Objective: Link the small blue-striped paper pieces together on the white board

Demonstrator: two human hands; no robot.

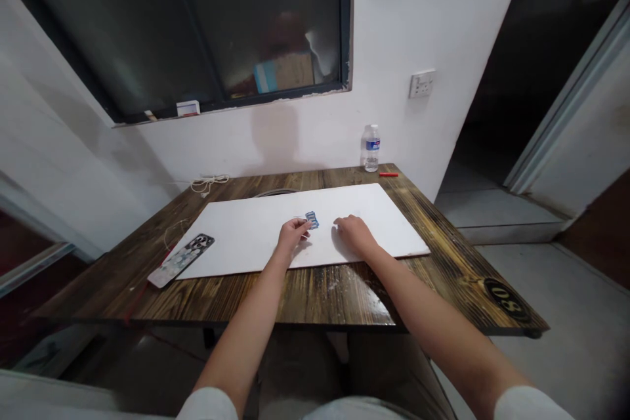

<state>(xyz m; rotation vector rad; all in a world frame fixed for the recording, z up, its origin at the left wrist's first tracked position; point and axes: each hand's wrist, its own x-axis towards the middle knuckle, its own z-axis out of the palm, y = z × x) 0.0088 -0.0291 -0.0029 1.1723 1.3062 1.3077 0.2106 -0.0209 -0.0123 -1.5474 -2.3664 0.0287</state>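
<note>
A small blue, patterned flat piece is near the middle of the white board. My left hand pinches its left edge between thumb and fingers. To the right, apart from the piece, my right hand hovers low over the board or rests on it, its fingers curled and bent downward. Whether anything is between those right fingertips is too small to make out.
A phone in a patterned case overlaps the board's left end. Behind the board are a white cable, a water bottle and a red pen-like object. The wooden table meets the wall.
</note>
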